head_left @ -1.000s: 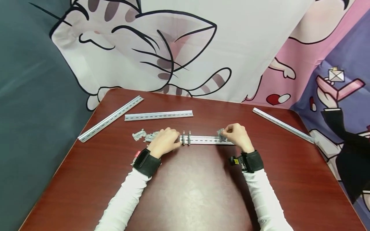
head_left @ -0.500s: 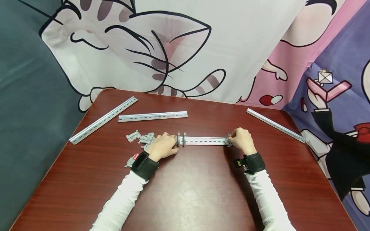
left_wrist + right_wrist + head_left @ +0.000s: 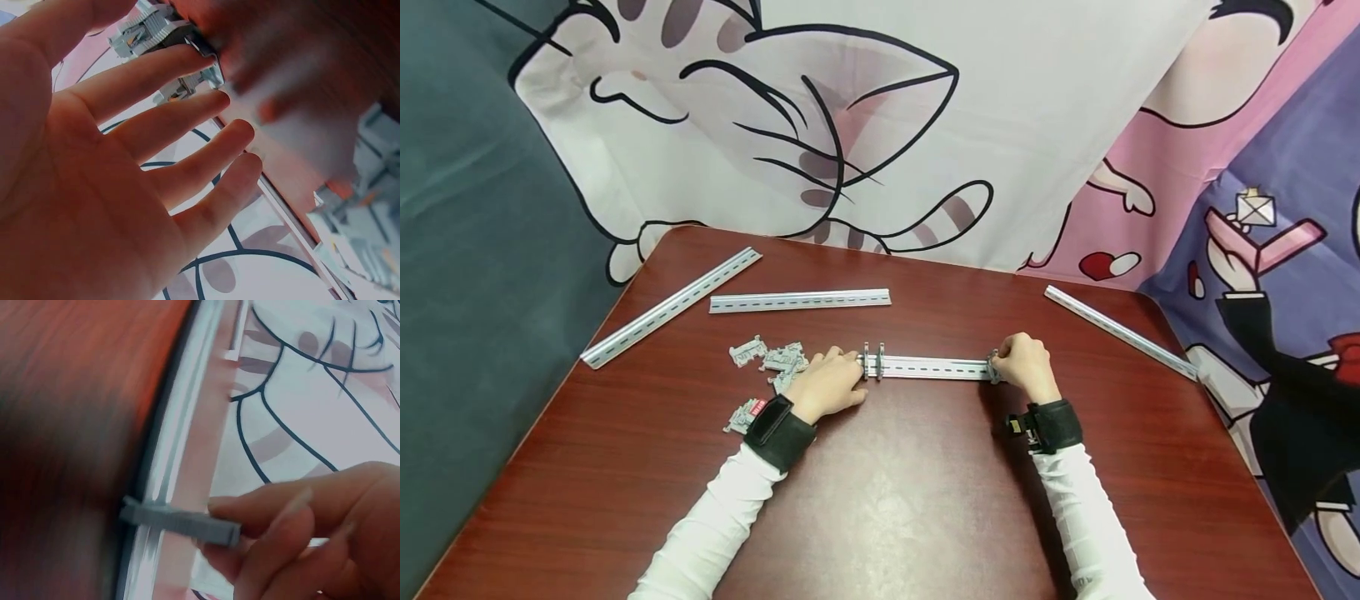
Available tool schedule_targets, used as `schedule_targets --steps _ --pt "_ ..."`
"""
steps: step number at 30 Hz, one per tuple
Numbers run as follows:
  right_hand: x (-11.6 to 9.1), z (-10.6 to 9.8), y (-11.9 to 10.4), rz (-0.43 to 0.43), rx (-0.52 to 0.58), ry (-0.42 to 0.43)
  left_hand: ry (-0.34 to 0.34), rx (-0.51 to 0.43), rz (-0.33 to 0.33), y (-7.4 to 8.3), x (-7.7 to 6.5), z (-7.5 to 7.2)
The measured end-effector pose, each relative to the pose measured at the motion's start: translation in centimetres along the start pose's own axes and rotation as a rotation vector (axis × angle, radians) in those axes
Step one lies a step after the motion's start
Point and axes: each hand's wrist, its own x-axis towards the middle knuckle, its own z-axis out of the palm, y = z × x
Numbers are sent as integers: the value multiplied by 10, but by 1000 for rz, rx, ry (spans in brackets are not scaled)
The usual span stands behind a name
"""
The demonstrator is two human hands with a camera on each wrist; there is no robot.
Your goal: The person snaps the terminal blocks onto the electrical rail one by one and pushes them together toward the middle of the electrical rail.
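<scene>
A slotted metal DIN rail (image 3: 932, 368) lies crosswise in the middle of the table. At its right end my right hand (image 3: 1030, 364) pinches a thin grey terminal block (image 3: 181, 522), which sits across the rail in the right wrist view. My left hand (image 3: 826, 383) is at the rail's left end, its fingers extended and spread in the left wrist view, with the index fingertip right at the rail end. Two upright grey terminal blocks (image 3: 873, 362) stand on the rail close to that hand.
Several loose grey terminal blocks (image 3: 784, 358) lie left of my left hand, and one with a red mark (image 3: 747, 414) is beside that wrist. Further rails lie behind: an angled rail (image 3: 672, 308), a level rail (image 3: 800, 301) and a right-hand rail (image 3: 1120, 331).
My right hand has slid the terminal block rightward along the rail to its right end, then stayed there. The left hand has stayed by the left end. The head view has shifted slightly.
</scene>
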Motion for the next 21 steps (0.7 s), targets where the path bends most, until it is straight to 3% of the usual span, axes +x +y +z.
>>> schedule_targets --steps 13,21 --pt "2 -2 4 92 111 -99 0 1 -17 3 -1 3" --pt "-1 -13 -1 129 79 -195 18 17 -12 6 2 1"
